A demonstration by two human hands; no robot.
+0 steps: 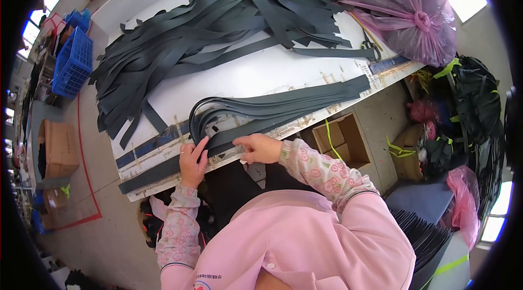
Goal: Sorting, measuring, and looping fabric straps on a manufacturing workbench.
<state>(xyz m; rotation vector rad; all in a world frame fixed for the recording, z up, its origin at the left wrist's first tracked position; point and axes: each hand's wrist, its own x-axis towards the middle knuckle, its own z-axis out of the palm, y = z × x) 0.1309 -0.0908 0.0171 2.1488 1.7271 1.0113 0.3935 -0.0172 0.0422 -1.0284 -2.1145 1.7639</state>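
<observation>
A bundle of flat dark grey straps [305, 106] lies along the near side of the white table, its left part curved round into a loop. My left hand [193, 163] is at the bend of this loop, fingers apart and tips touching the straps. To its right, my right hand [262, 149] rests by the table's front edge, index finger stretched over the lowest strap and thumb apart below it. A small white bit shows at the right thumb; I cannot tell what it is. Another dark grey strap [150, 176] runs along the front edge to the left.
A large heap of loose dark straps [218, 28] covers the table's far side. Scissors [372, 47] lie at the right, near a tied pink plastic bag [419, 17]. Below the table stands an open cardboard box [348, 140]. Blue crates [73, 64] stand at the left.
</observation>
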